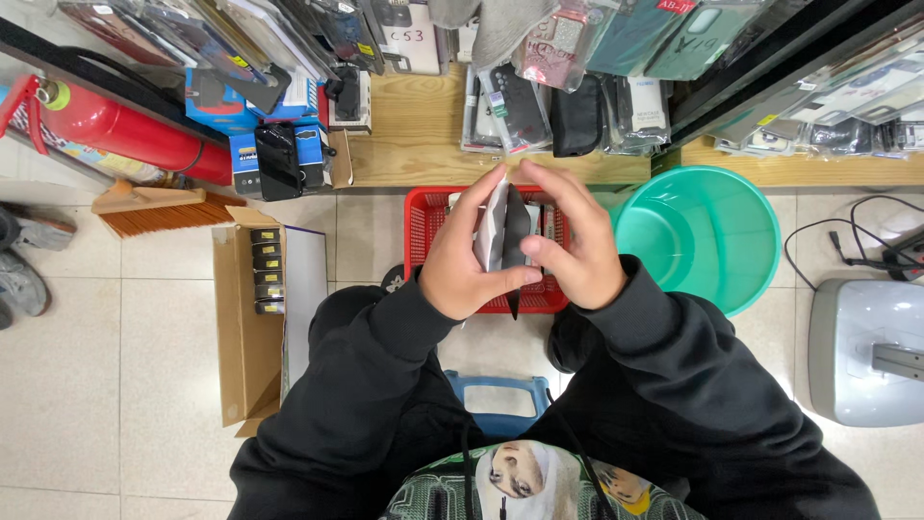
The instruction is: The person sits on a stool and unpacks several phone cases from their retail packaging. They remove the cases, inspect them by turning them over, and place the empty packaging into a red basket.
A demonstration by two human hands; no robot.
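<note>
Gripping black phone case (515, 236) with left hand (462, 265) and right hand (577, 255), above red basket (423, 231) rim.

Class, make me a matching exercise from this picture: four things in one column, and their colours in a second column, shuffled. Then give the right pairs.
Things:
1. basket on the floor under the hands
2. basin beside the basket
3. fire extinguisher lying at the far left
4. open box on the floor tiles

Colours:
A. brown cardboard
B. red mesh plastic
C. turquoise green
D. red with a yellow top

Pairs: 1-B, 2-C, 3-D, 4-A
</note>
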